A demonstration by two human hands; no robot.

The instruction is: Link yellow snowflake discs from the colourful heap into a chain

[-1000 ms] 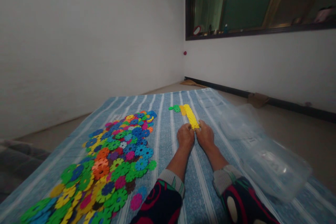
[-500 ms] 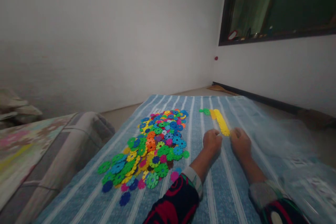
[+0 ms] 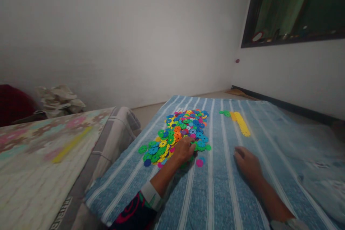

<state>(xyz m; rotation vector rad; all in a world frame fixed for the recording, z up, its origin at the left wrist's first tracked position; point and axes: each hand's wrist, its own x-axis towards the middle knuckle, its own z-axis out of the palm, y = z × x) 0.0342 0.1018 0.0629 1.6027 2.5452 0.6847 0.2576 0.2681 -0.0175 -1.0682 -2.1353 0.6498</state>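
Observation:
A heap of flat, flower-shaped plastic discs [image 3: 180, 132] in many colours lies on a blue striped cloth [image 3: 223, 194]. My left hand [image 3: 184, 150] rests on the near edge of the heap, fingers curled over some discs; what it grips is hidden. A pink disc [image 3: 199, 162] lies just to its right. My right hand [image 3: 248, 163] lies flat on the cloth, fingers stretched, holding nothing. A joined row of yellow discs [image 3: 242, 124] with a green disc [image 3: 226, 113] at its far end lies on the cloth, beyond my right hand.
A folded patterned mat [image 3: 48, 151] lies at the left, with crumpled cloth [image 3: 58, 99] behind it. A clear plastic bag [image 3: 320, 172] lies on the right of the cloth. White walls meet in the far corner, and a dark-framed window [image 3: 296, 7] is at the upper right.
Both hands have left the yellow row. My left hand moved left onto the heap, my right hand drew back and flattened. The view swung left.

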